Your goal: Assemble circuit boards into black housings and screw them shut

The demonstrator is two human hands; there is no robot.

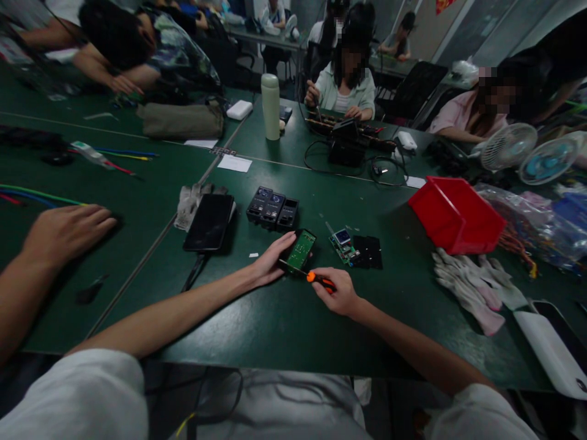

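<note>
My left hand [271, 261] is closed round a small black case with a green circuit board [301, 249] set in it, tilted just above the table. In my right hand [342, 292] is a screwdriver [316, 278] with an orange and black handle. Its shaft points left and reaches the lower edge of the case; whether the tip touches a screw is too small to tell. Right of the case lies a loose circuit board with a little screen [342, 238], beside a flat black panel [368, 252]. Behind my left hand stand several black device housings [272, 208] in a row.
A phone [210, 222] with a cable rests on grey gloves [187, 205] to the left. A red bin [456, 214], more gloves [472, 287] and a white power bank [550, 351] lie right. Another person's hand [68, 235] rests at far left. A green bottle [270, 107] stands behind.
</note>
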